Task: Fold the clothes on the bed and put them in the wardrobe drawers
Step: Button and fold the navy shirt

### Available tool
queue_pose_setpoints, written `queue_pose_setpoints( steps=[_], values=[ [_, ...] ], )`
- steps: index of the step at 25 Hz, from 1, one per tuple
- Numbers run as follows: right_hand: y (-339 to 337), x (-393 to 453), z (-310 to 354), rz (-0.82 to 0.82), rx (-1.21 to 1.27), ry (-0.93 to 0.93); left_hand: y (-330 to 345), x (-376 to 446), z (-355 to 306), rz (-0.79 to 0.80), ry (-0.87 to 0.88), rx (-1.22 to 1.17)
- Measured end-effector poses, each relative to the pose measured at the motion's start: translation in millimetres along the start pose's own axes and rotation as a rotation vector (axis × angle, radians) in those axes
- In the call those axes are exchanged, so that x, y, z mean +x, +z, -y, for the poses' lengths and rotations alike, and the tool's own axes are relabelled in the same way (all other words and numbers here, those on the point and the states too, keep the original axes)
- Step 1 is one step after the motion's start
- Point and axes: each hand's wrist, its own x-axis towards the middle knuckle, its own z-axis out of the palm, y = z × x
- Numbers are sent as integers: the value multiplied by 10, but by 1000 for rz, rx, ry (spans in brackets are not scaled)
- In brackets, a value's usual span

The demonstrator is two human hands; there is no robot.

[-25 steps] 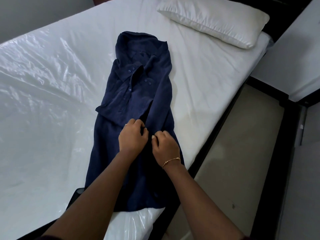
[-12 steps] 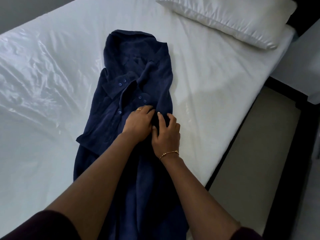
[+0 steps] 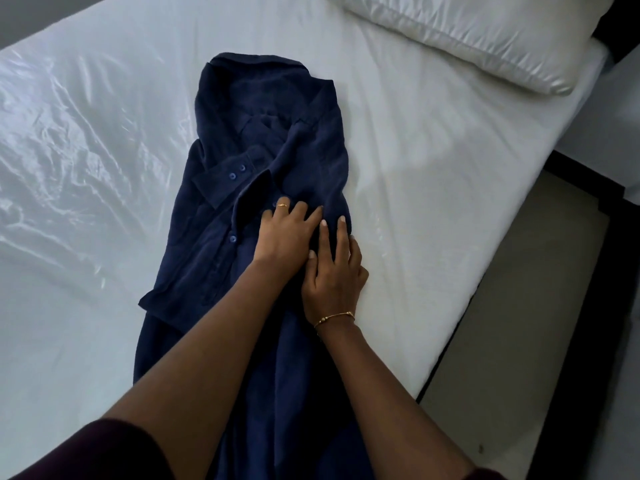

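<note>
the dark navy button shirt [image 3: 263, 140] lies on the white bed [image 3: 104, 237], its sides folded in. the left hand [image 3: 284, 230] and right hand [image 3: 334, 271] press flat on it, fingers straight. the crosswise folds and the drawer are not yet done.

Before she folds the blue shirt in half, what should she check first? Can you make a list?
1. Shirt lies on the bed, not hanging off the side: ok.
2. Sleeves tucked in over the front: ok.
3. Cloth smooth: not ok, wrinkles near the collar.
4. Left hand and right hand flat on the shirt: ok.
5. Pillow clear of the shirt: ok.
6. Bottom hem straight: cannot tell, arms hide it.
</note>
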Motion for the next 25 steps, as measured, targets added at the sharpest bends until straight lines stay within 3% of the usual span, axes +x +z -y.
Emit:
queue_pose_setpoints(
  steps=[4,8,10,11,13,16,20,23,25],
  values=[
    [13,-41,-43,36,-47,-48,1,-7,114,-392,-206,-404],
    [-12,-23,42,151,-210,-120,-169,-32,189,-590,-527,-646],
    [10,4,120,252,-293,-143,-188,-45,246,-688,-490,-641],
    [23,13,134,283,-329,-163,-144,-53,274,-703,-389,-619],
    [34,28,139,396,-399,-204,-62,-108,276,-517,-132,-663],
    [-33,43,146,573,-446,-217,24,-218,215,28,82,-704],
    [-81,-66,261,546,-291,-102,80,-243,204,-73,119,-392],
    [16,-401,284,286,-318,-60,166,-206,176,138,62,-127],
    [58,-523,256,277,-368,-54,195,-205,120,214,46,-43]
  ],
)
